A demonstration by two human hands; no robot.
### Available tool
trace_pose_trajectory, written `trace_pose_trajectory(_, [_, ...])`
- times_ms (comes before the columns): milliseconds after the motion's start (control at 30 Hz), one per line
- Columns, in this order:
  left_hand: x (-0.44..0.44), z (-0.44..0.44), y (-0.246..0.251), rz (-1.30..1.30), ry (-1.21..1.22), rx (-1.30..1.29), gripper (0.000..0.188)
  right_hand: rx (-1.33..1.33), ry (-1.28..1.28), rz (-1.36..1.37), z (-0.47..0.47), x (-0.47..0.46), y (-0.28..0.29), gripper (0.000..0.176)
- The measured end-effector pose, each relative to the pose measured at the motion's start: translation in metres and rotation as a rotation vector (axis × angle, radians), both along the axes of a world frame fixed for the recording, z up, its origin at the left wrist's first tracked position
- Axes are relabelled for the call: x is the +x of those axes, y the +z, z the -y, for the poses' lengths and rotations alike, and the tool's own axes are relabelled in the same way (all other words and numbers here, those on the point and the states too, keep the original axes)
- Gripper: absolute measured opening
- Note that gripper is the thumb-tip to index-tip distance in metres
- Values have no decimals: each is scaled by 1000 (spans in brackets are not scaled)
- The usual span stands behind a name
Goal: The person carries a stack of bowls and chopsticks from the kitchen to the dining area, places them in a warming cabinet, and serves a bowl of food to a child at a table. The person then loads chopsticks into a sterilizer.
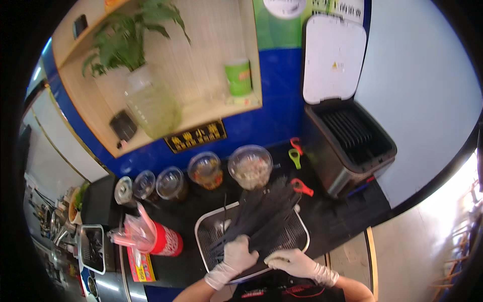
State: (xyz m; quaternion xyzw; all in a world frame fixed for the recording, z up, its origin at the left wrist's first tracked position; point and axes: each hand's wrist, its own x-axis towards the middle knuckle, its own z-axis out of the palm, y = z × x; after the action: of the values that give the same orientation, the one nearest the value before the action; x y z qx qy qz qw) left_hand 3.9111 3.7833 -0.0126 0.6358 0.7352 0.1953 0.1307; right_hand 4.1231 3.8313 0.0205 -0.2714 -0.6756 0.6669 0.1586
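My left hand (239, 255), in a whitish glove, grips a thick bundle of long black sticks (260, 211), probably chopsticks, that fans out away from me over a perforated metal basket (200, 241). My right hand (288, 262), gloved too, is at the near right rim of the basket, its fingers curled. Whether it holds anything cannot be told. A small shiny object, perhaps a spoon, lies in the left part of the basket. Part of the basket's inside is hidden under the bundle.
Behind stand several clear plastic tubs of food (250, 168). An open-lidded dispenser box with black slots (349, 132) is at right, near red and green plastic pieces (294, 157). At left are a red bucket (168, 239) with wrapped items and a second metal basket (105, 249).
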Motion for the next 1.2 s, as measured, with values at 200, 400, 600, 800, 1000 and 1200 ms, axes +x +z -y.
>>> trace_pose_trajectory(200, [-17, -6, 7, 195, 44, -84, 50, -156, -111, -25, 11, 8, -10, 19])
trace_pose_trajectory(400, [-18, -27, 43, 596, 38, -110, 36, -259, -344, -353, -19, -41, -20, 70])
trace_pose_trajectory(600, [25, -53, 103, 205, -206, 185, 73, -475, -821, -678, -58, -96, 66, 8])
trace_pose_trajectory(800, [12, -71, 98, 1659, 189, 199, 84, -268, -659, -880, -128, -32, 149, 7])
trace_pose_trajectory(1000, [73, -105, 87, 2222, 149, -171, 68, 32, -480, -717, -141, -5, 197, 9])
trace_pose_trajectory(1200, [86, -117, 77, 2221, 304, -155, 73, 159, -478, -709, -157, 17, 233, 10])
